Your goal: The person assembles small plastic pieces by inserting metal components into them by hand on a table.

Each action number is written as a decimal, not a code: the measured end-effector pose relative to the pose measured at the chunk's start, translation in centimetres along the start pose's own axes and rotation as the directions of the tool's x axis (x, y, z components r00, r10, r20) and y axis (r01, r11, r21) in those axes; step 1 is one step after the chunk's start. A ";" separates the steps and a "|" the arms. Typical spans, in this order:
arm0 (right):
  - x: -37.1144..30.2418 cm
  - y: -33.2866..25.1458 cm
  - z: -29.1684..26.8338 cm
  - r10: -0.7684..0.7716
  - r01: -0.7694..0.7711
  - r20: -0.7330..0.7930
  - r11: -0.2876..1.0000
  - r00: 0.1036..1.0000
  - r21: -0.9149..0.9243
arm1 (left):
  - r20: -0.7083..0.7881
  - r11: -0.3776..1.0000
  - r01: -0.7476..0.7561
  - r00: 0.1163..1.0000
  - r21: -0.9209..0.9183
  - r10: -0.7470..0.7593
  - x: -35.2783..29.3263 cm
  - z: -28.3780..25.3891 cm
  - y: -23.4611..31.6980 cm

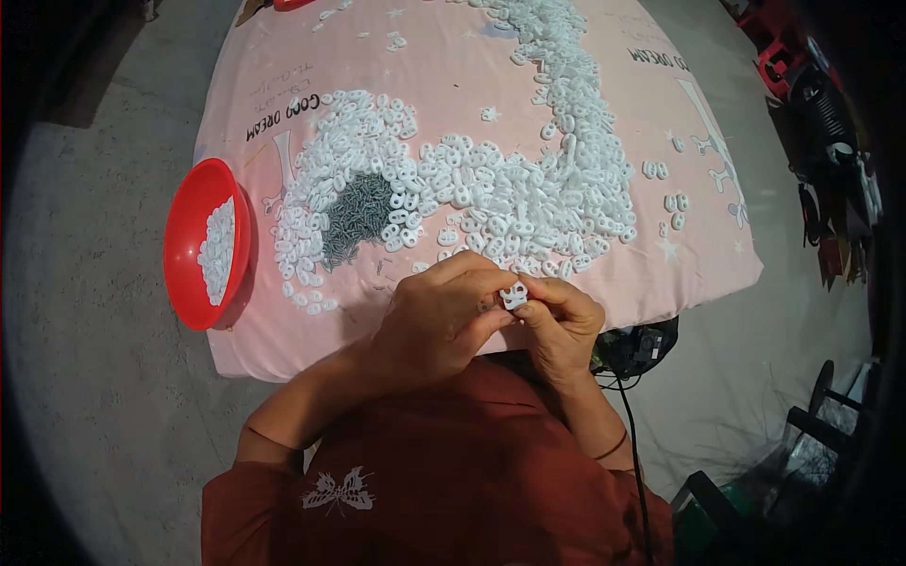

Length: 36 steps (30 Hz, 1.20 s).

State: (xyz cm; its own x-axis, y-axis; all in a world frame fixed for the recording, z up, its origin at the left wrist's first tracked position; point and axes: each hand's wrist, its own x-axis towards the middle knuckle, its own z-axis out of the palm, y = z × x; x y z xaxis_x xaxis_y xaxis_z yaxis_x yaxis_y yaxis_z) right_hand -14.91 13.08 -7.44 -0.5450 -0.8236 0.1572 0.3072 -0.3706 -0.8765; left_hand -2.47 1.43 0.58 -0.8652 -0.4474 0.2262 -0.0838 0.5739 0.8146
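Near the table's front edge, my left hand (pixel 436 307) and my right hand (pixel 566 328) meet with fingertips pinched around one small white plastic piece (pixel 514 296). It looks like a two-hole cord lock, with holes in the side facing up. Fingers cover part of it, so whether a smaller part sits inside cannot be made out. Just beyond my hands spreads a heap of similar white two-hole pieces (pixel 528 203). To the left of that heap lies a pile of small grey metal pieces (pixel 359 217), which look like springs, ringed by more white pieces (pixel 354 132).
A red bowl (pixel 181 247) holding small white parts (pixel 218 253) stands at the table's left edge. The pink printed cloth (pixel 453 80) covers the table. Several loose white pieces (pixel 676 203) lie at the right. A black cable (pixel 634 443) hangs beside my right arm.
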 end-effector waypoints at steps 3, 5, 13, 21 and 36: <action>0.0 -0.1 0.1 -0.011 0.011 -0.012 1.000 1.000 -0.001 | -0.007 0.999 0.022 1.000 -0.037 -0.022 0.3 -0.1 -0.1; 0.0 -0.1 0.0 -0.004 0.003 -0.034 1.000 0.999 -0.019 | 0.021 0.999 -0.010 1.000 0.033 0.009 0.6 -0.5 -0.3; 0.2 0.7 -0.6 -0.033 0.033 -0.013 0.999 0.999 0.008 | -0.007 1.000 -0.025 1.000 0.012 0.025 0.5 -0.2 -0.6; -0.1 0.4 0.5 -0.132 0.113 -0.094 0.976 0.987 -0.187 | -0.022 0.995 -0.025 0.999 0.098 0.027 0.4 0.7 -0.3; -0.2 0.1 0.7 -0.171 0.130 -0.094 0.933 0.981 -0.334 | 0.046 0.981 -0.029 0.999 0.190 0.020 0.6 0.2 0.2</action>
State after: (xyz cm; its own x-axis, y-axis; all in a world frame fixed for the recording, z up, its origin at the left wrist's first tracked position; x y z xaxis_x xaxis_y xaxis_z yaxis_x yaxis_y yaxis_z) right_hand -14.25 12.97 -7.23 -0.6599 -0.7044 0.2612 -0.0453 -0.3098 -0.9497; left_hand -3.11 1.41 0.83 -0.8887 -0.4036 0.2177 -0.1513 0.7063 0.6916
